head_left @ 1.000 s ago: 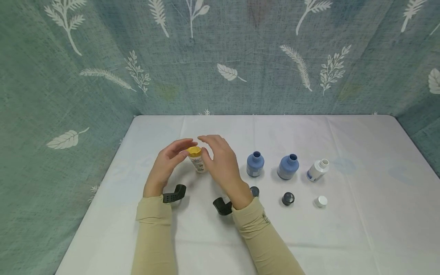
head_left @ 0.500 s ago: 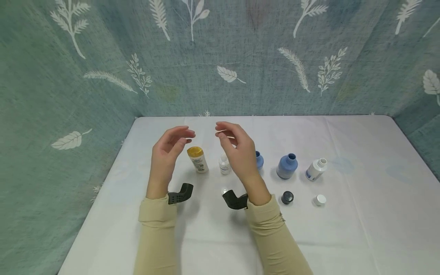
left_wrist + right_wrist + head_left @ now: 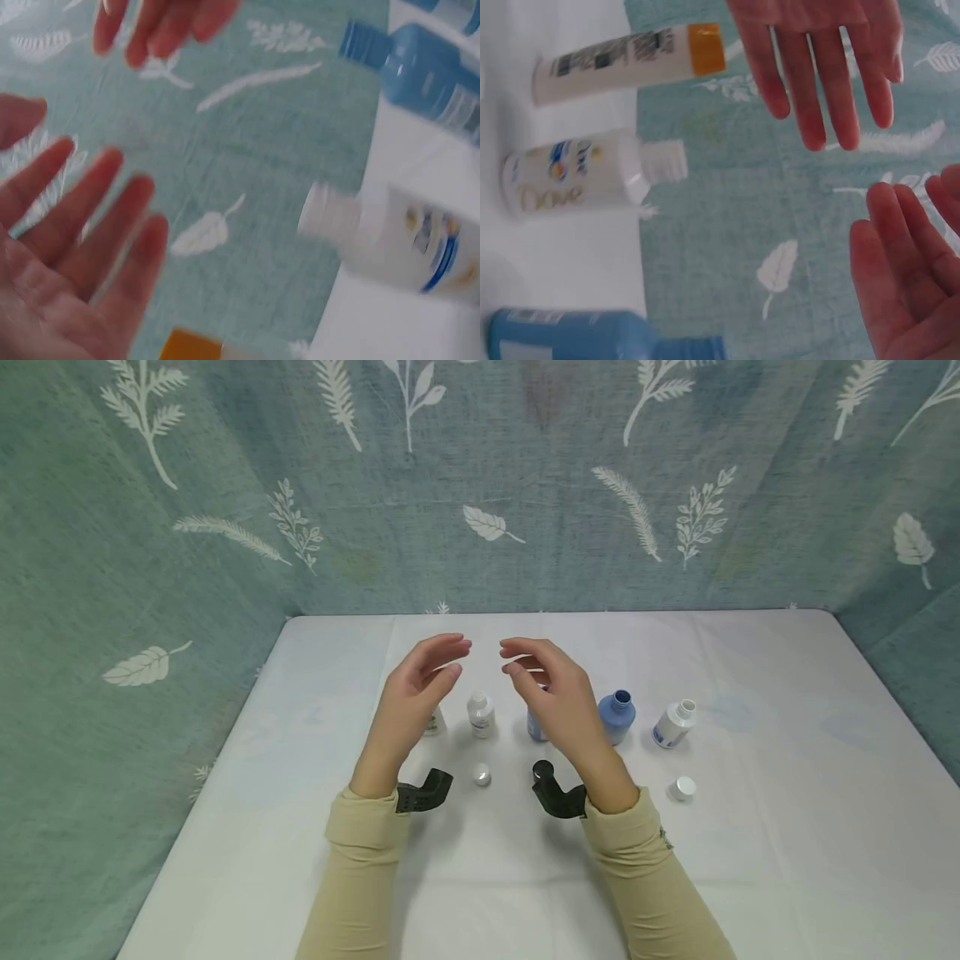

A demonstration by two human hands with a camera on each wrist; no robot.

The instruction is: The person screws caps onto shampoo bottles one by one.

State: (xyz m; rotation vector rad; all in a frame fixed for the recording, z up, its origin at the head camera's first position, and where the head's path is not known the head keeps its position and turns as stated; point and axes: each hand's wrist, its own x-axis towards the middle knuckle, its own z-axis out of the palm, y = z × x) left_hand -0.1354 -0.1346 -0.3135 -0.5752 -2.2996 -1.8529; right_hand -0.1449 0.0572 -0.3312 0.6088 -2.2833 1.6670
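Note:
My left hand (image 3: 412, 697) hovers over the table, fingers bent loosely, with nothing in it. Facing it, my right hand (image 3: 561, 697) is likewise raised and holds nothing. A white Dove bottle (image 3: 481, 717) with a bare neck stands below the gap between them. Its neighbour, a white bottle with a yellow cap (image 3: 630, 61), is mostly hidden behind my left hand in the head view. One blue bottle (image 3: 536, 728) is partly covered by my right hand; another blue bottle (image 3: 617, 717) stands uncapped just right of it.
An uncapped small white bottle (image 3: 673, 724) stands at the right end of the row. Nearer me lie a silvery cap (image 3: 482, 775), a black cap (image 3: 543, 769) partly behind the wrist camera, and a white cap (image 3: 682, 789). A patterned green curtain (image 3: 480, 485) closes off the back.
My left hand has come away from the yellow-capped bottle, which stays standing. Both hands have risen and shifted right, the right one farther, now over the blue bottle. The head view has turned slightly.

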